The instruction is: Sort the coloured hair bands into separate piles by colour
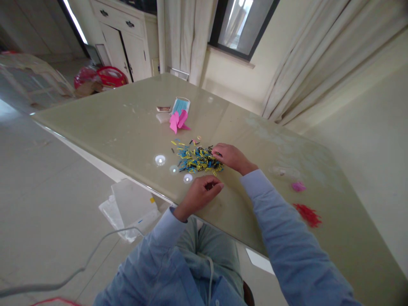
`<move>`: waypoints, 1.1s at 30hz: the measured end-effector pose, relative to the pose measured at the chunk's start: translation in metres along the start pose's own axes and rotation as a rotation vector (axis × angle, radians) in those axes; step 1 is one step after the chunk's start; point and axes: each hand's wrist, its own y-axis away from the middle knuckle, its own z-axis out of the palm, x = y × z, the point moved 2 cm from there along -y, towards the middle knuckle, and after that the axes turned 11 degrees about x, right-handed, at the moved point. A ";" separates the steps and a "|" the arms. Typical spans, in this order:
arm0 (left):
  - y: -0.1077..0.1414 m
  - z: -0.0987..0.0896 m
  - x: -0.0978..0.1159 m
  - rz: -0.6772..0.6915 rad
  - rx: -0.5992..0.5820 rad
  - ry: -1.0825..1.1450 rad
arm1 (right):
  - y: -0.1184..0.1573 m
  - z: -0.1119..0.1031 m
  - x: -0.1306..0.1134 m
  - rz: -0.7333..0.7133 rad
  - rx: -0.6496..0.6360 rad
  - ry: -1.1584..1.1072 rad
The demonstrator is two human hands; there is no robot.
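Observation:
A loose pile of small blue, yellow and black pieces (pixel 197 161) lies on the glossy greenish table (pixel 127 123). At the pile's right edge is my right hand (pixel 228 154), its fingers curled down and touching the pieces; what they pinch is too small to name. Nearer the table's front edge, my left hand (pixel 204 190) rests just below the pile, thumb against curled fingers, and whatever lies inside them is hidden. Off to the right sit a heap of red pieces (pixel 308 215) and a small pink-purple clump (pixel 298 186).
Beyond the pile are a blue face mask (pixel 180 105), bright pink paper (pixel 179 121) and a small brownish item (pixel 163 109). Clear plastic (pixel 285 171) lies at the right. Plastic bags (pixel 130 208) and a grey cable (pixel 79 270) are left of the table's front edge.

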 end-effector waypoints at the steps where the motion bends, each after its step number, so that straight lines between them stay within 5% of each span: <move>1: 0.000 0.000 0.000 0.001 0.001 0.000 | 0.000 -0.001 0.000 0.001 0.012 0.009; 33: -0.001 -0.001 0.000 0.008 0.010 0.015 | 0.009 -0.001 0.007 0.102 0.283 -0.227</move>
